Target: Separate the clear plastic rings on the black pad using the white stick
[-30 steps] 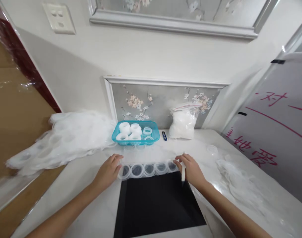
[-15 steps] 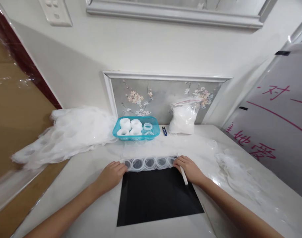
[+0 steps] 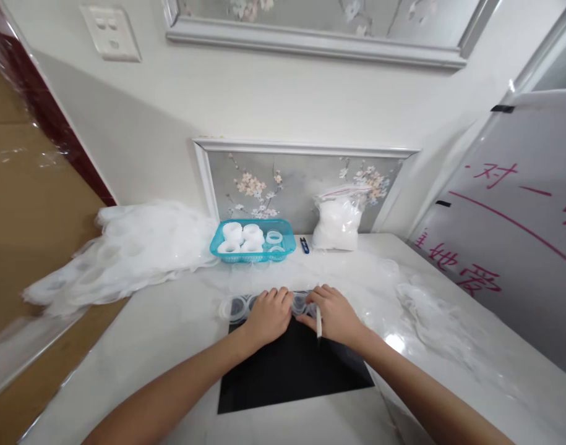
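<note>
At the black sheet's (image 3: 287, 380) far edge, our ring strip (image 3: 237, 307) looks light, pliant and slippery, best pinched by its rims; our left hand (image 3: 270, 316) covers part of it, grip unclear, near our right hand (image 3: 336, 316), which holds a white tool (image 3: 318, 322).

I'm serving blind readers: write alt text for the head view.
The left hand covers the middle of a row of clear rings on a black sheet; the right hand, holding a thin white tool, is at the row's right end. Behind sits a blue basket.
</note>
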`<state>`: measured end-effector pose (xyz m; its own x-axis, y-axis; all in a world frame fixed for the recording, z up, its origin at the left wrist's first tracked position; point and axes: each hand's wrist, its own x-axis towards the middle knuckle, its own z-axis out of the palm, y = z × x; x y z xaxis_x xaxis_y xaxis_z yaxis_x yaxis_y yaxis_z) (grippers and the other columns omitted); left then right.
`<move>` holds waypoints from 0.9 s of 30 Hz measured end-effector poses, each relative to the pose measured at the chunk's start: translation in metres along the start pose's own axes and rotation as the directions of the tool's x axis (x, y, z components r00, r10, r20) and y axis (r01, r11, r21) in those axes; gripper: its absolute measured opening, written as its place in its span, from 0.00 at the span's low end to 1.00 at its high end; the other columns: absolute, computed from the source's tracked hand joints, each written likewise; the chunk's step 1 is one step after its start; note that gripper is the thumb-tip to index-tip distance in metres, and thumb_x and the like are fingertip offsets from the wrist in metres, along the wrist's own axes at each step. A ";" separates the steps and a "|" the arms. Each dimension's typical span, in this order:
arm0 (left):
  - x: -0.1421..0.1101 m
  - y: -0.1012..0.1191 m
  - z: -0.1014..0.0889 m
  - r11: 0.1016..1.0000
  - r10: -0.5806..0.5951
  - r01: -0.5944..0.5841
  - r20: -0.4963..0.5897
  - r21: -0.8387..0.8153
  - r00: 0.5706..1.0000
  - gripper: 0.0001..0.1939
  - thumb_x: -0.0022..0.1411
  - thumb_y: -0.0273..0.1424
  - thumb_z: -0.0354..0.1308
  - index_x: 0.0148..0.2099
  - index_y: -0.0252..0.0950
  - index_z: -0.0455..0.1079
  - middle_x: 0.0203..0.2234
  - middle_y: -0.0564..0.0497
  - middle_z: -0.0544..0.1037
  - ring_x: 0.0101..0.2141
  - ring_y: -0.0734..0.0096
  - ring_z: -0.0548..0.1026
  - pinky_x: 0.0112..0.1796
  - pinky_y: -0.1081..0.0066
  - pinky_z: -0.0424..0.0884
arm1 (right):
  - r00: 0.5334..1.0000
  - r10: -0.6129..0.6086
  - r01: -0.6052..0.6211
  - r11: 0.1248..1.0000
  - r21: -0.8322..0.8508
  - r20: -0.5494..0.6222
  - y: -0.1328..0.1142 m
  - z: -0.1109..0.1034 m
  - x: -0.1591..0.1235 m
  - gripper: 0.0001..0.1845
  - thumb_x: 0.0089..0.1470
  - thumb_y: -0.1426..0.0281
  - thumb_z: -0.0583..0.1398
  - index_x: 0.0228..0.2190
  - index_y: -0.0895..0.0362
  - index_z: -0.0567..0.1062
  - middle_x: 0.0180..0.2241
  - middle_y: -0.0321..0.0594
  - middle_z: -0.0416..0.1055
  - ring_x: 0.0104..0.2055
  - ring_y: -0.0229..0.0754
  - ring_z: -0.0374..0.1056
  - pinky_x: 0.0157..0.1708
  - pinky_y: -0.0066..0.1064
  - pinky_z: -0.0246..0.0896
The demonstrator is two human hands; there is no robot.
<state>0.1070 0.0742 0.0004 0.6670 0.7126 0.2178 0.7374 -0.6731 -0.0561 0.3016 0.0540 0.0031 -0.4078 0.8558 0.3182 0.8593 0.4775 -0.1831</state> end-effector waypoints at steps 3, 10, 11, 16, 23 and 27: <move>0.005 -0.003 0.000 0.999 0.001 -0.003 0.035 0.054 0.999 0.12 0.64 0.24 0.48 0.48 0.32 0.66 0.41 0.43 0.73 0.40 0.57 0.72 0.38 0.60 0.67 | 1.000 -0.001 0.004 0.991 -0.136 0.018 -0.004 0.010 0.007 0.07 0.56 0.67 0.62 0.36 0.58 0.74 0.37 0.44 0.72 0.42 0.49 0.65 0.41 0.38 0.55; -0.009 -0.018 0.006 0.987 -0.151 0.151 0.004 0.047 0.988 0.12 0.61 0.19 0.49 0.43 0.32 0.69 0.39 0.42 0.74 0.41 0.54 0.73 0.39 0.59 0.66 | 1.000 -0.015 0.018 0.985 -0.170 0.019 0.018 0.019 0.007 0.15 0.55 0.61 0.64 0.41 0.57 0.75 0.39 0.44 0.73 0.44 0.50 0.65 0.43 0.38 0.55; -0.009 -0.020 0.008 0.984 -0.175 0.175 -0.005 0.029 0.985 0.09 0.62 0.21 0.49 0.41 0.32 0.69 0.38 0.42 0.75 0.41 0.55 0.73 0.39 0.60 0.66 | 1.000 -0.009 0.012 0.985 -0.171 0.021 0.020 0.019 0.005 0.16 0.56 0.58 0.63 0.40 0.57 0.76 0.38 0.44 0.73 0.43 0.50 0.65 0.42 0.38 0.55; 0.004 -0.022 0.008 0.973 -0.229 0.226 -0.078 -0.052 0.970 0.11 0.69 0.27 0.46 0.38 0.34 0.69 0.32 0.47 0.76 0.37 0.63 0.75 0.38 0.65 0.66 | 0.991 0.129 -0.134 0.974 -0.180 -0.036 0.006 0.025 0.007 0.26 0.53 0.46 0.60 0.33 0.58 0.77 0.35 0.47 0.73 0.41 0.51 0.67 0.42 0.40 0.54; -0.013 -0.042 -0.016 0.997 -0.080 0.081 -0.167 -0.002 0.983 0.13 0.72 0.28 0.44 0.39 0.33 0.69 0.31 0.48 0.76 0.30 0.67 0.74 0.33 0.67 0.64 | 0.986 0.142 -0.145 0.989 -0.020 -0.088 0.000 0.013 0.015 0.13 0.57 0.59 0.62 0.34 0.56 0.76 0.34 0.42 0.73 0.39 0.46 0.67 0.39 0.35 0.54; -0.031 -0.056 -0.022 1.000 0.016 -0.012 -0.204 0.017 0.979 0.17 0.73 0.33 0.42 0.38 0.34 0.70 0.28 0.50 0.76 0.24 0.72 0.71 0.25 0.71 0.58 | 0.989 0.086 -0.074 0.993 0.097 -0.122 0.002 0.003 0.004 0.11 0.60 0.63 0.60 0.29 0.56 0.75 0.30 0.39 0.71 0.35 0.43 0.66 0.37 0.33 0.54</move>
<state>0.0429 0.0858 0.0181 0.6425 0.6466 0.4113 0.7308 -0.6785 -0.0751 0.3003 0.0593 0.0009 -0.2920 0.8628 0.4127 0.8531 0.4300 -0.2954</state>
